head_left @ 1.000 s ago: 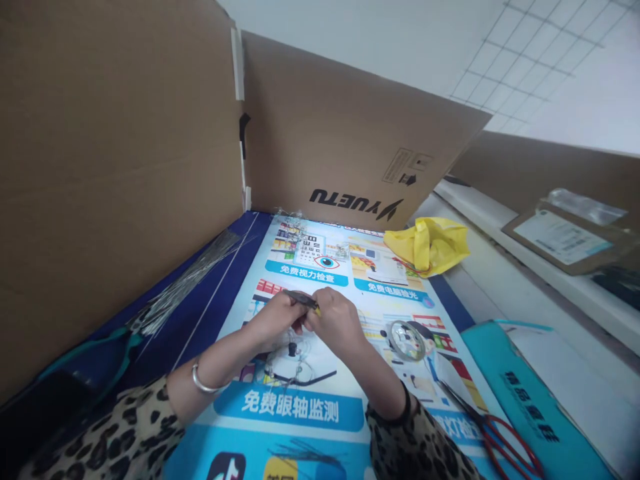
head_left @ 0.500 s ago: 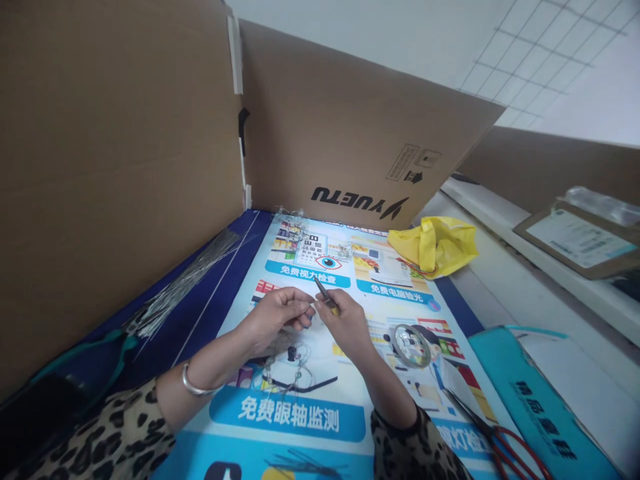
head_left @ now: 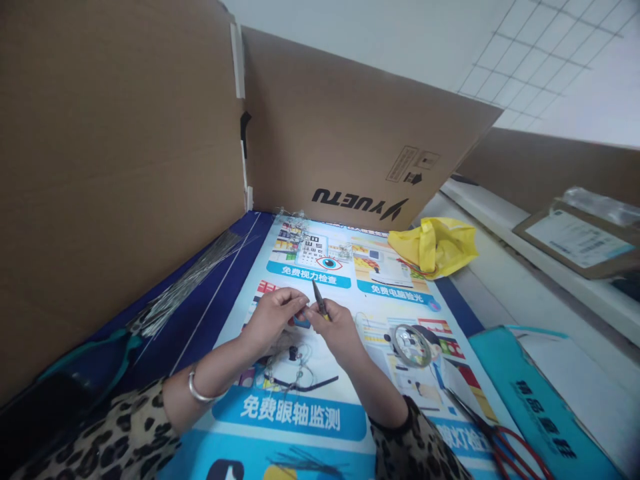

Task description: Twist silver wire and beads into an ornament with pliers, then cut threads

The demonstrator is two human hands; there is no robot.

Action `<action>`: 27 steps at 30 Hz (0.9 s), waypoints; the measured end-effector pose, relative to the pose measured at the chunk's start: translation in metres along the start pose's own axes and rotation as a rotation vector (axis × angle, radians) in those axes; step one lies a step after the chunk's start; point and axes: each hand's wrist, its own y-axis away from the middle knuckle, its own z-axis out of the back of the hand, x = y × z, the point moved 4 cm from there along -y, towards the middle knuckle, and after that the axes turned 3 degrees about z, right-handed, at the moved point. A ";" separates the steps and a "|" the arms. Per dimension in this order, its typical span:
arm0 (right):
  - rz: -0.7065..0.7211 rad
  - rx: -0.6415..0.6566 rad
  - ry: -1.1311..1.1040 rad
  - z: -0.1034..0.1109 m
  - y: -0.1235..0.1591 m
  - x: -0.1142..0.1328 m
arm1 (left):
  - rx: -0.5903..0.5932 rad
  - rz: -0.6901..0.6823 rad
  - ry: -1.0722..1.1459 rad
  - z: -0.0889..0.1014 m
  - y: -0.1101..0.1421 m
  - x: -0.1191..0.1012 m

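Note:
My right hand (head_left: 339, 330) is closed around a pair of pliers (head_left: 319, 299), whose dark pointed jaws face up and away from me. Its thumb and fingertips meet those of my left hand (head_left: 275, 319), which is pinched shut on thin wire; the pinched bit itself is mostly hidden. Below the left hand spreads a loose tangle of fine wire (head_left: 295, 373) with small loops, over the printed sheet (head_left: 345, 373). A faint wire loop also curves out beside the right hand.
Cut wires (head_left: 187, 287) lie in a bundle at left beside teal-handled pliers (head_left: 100, 360). More dark wire pieces (head_left: 307, 461) lie near me. At right are a wire spool (head_left: 411, 346), red-handled scissors (head_left: 500, 437), a teal box (head_left: 543, 407) and a yellow bag (head_left: 440, 247). Cardboard walls (head_left: 350, 127) stand behind.
My hands have come closer together, fingertips now touching. The pliers have tilted more upright and shifted slightly toward me in the right hand.

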 end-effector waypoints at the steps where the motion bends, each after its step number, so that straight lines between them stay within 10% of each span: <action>1: 0.001 0.007 -0.023 -0.002 0.001 -0.001 | -0.023 -0.010 0.017 0.000 0.000 0.000; 5: 0.076 0.027 0.104 0.001 -0.001 -0.001 | -0.079 -0.034 0.073 0.004 0.002 -0.007; 14: 0.853 -0.366 1.195 0.038 0.005 0.029 | -0.014 0.108 0.207 0.017 -0.005 -0.016; 27: 0.950 -0.277 1.324 0.033 0.012 0.029 | -0.025 0.161 0.166 0.008 -0.004 -0.017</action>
